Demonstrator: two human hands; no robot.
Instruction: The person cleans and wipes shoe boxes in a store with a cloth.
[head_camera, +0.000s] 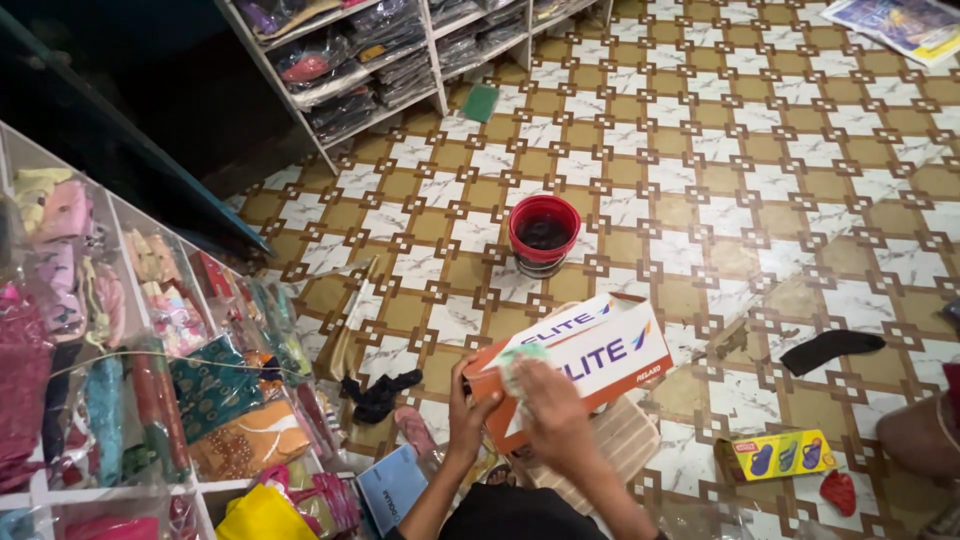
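Head view, looking down: a white and orange rectangular cardboard box is held just below the centre of the frame, tilted, above a beige ribbed plastic stool. The left hand is clamped on the box's near-left end, fingers wrapped round the edge. The right hand is laid on the box's top face, pressing a small pale green cloth against it; the hands are close together, both on the box. At 12 o'clock from the box, apart from it, a red round plastic bucket with dark contents is set on the brown and white patterned tile floor. At 9 o'clock a dark crumpled rag is seen on the tiles, and beyond it white shelves of folded fabrics wrapped in clear plastic. At 3 o'clock a black flat cloth piece is noted; at 4 o'clock, a small yellow printed carton.
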